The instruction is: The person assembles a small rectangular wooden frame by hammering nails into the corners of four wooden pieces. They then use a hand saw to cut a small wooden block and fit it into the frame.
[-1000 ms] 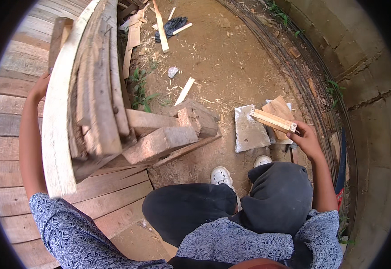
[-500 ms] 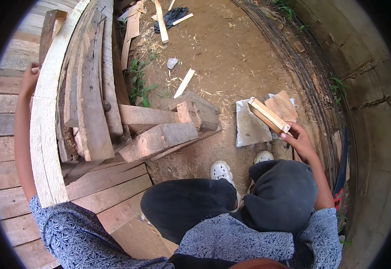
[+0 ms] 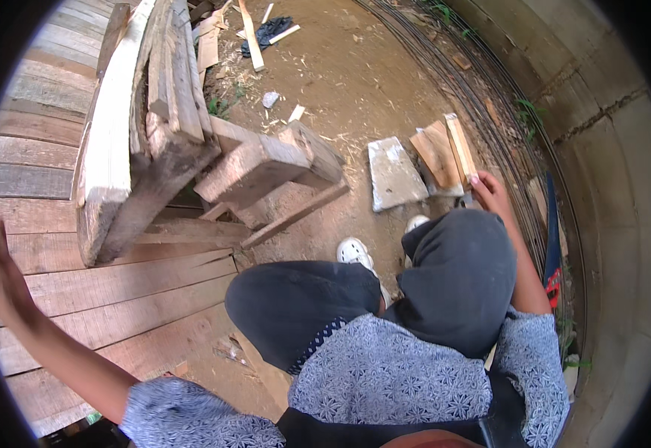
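My right hand [image 3: 493, 196] is closed round the lower end of a short light-coloured wood strip [image 3: 460, 149], which points away from me above the ground. Beside the strip is a flat brown wood piece [image 3: 435, 157], and left of that lies a pale grey slab [image 3: 396, 175]. My left hand [image 3: 2, 265] is at the far left rim, slightly blurred, with its fingers stretched out and nothing seen in them. Between my hands, a long pale board [image 3: 112, 134] rests on a stack of weathered timbers [image 3: 176, 89].
Rough wooden blocks [image 3: 254, 168] extend right from the stack. Planks [image 3: 116, 299] cover the left side. A handsaw [image 3: 552, 239] with a red handle stands at right, near long dark rods [image 3: 452, 89] along a wall [image 3: 602, 149]. Wood scraps [image 3: 250, 37] lie at the back.
My left hand has come away from beside the long board toward the left rim. My right hand has turned the wood strip more upright. The view has shifted, and the timbers appear from another angle.
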Action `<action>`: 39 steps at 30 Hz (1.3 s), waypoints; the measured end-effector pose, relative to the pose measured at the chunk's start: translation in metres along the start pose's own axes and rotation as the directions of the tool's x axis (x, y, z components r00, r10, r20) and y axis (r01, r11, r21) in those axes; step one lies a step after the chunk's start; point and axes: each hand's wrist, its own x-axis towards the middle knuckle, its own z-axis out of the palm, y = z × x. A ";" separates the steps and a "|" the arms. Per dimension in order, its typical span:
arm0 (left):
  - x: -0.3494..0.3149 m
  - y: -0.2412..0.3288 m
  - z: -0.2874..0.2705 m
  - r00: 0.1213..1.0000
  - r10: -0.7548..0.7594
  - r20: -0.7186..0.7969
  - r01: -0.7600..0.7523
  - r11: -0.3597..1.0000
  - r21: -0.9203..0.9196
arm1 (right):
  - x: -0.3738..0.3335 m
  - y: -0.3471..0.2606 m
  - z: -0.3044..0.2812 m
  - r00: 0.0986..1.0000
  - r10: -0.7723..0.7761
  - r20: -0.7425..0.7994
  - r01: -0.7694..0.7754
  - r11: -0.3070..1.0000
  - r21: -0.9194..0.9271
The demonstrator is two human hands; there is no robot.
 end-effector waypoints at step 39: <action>-0.381 0.169 0.484 0.208 -0.252 0.945 0.927 0.360 -0.107 | 0.049 0.094 0.038 0.853 -0.420 0.310 0.518 0.607 -0.603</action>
